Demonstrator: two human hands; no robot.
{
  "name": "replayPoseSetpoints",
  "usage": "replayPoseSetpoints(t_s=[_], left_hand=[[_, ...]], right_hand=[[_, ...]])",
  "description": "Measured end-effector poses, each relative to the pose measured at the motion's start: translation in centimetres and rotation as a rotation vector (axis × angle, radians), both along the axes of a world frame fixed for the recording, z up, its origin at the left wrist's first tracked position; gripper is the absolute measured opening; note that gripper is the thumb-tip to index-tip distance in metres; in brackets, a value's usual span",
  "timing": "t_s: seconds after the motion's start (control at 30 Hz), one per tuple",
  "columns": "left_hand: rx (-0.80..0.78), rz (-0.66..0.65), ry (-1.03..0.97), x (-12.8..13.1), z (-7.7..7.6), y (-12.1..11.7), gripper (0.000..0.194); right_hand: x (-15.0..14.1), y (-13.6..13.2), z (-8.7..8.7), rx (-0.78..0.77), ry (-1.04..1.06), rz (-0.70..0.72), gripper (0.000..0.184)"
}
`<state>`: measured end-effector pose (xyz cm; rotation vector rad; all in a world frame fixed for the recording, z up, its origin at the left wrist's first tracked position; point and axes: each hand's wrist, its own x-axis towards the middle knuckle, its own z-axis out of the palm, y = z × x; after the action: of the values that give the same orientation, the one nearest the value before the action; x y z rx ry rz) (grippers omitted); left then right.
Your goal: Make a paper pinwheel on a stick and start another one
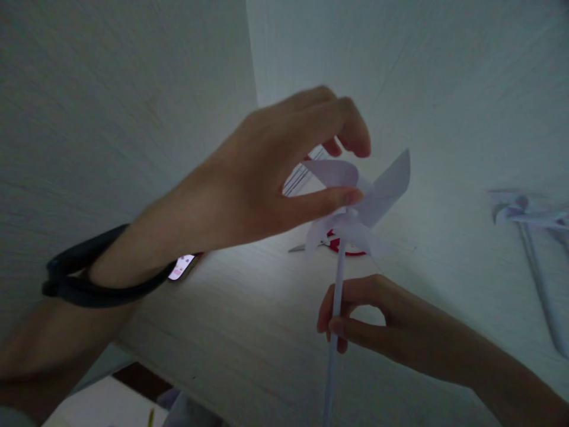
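A white paper pinwheel (386, 187) on a pale stick (338, 279) is held up over the table. The fingers of my right hand (373, 314) pinch the stick below the blades. Above it, my left hand (284, 166) has its thumb and fingers apart, with the thumb at the pinwheel's centre and touching or nearly touching a blade. A dark band (106, 293) circles my left wrist. Behind the pinwheel lie red-handled scissors (333, 242), partly hidden by the blades.
Another white pinwheel (518, 212) with a grey stick rests at the right. Striped sheets or strips (302, 178) show behind my left hand. A phone (181, 268) with a lit screen lies beneath my left forearm. Pale walls meet behind the table (249, 320).
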<state>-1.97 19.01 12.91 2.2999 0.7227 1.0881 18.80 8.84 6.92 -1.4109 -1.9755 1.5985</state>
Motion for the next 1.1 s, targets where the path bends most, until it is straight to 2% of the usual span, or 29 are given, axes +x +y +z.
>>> replayPoseSetpoints(t_s=[0.1, 0.2, 0.3, 0.43, 0.53, 0.67, 0.83, 0.97, 1.1], left_hand=[[0.067, -0.110, 0.187, 1.0, 0.5, -1.0, 0.030], [-0.120, -0.066, 0.133, 1.2, 1.0, -2.3, 0.024], [-0.268, -0.073, 0.050, 0.9, 1.5, -4.0, 0.024], [-0.345, -0.092, -0.092, 0.6, 1.1, -6.9, 0.027], [-0.428, -0.104, -0.228, 0.4, -0.2, -9.7, 0.030], [-0.562, -0.142, -0.250, -0.1, -1.8, -13.9, 0.036], [-0.775, -0.278, -0.228, -1.0, -1.3, -17.7, 0.042], [-0.855, -0.332, -0.277, -1.9, -0.5, -18.9, 0.043], [-0.927, -0.318, -0.319, -2.7, -0.7, -19.7, 0.041]], right_hand=[[-0.6, -0.8, 0.4, -0.146, 0.103, -0.001, 0.011], [-2.1, -2.6, 1.2, -0.255, 0.242, -0.078, 0.014], [-3.9, -5.7, 2.3, -0.306, 0.322, -0.184, 0.015], [-5.6, -10.4, 3.2, -0.290, 0.299, -0.292, 0.013], [-7.0, -14.0, 3.0, -0.204, 0.203, -0.429, 0.016], [-9.3, -18.4, 2.8, -0.068, 0.005, -0.628, 0.020], [-11.3, -21.4, 3.1, -0.062, -0.088, -0.601, 0.024], [-12.0, -22.1, 3.7, -0.025, -0.140, -0.584, 0.026], [-12.7, -22.8, 4.4, -0.008, -0.173, -0.566, 0.027]])
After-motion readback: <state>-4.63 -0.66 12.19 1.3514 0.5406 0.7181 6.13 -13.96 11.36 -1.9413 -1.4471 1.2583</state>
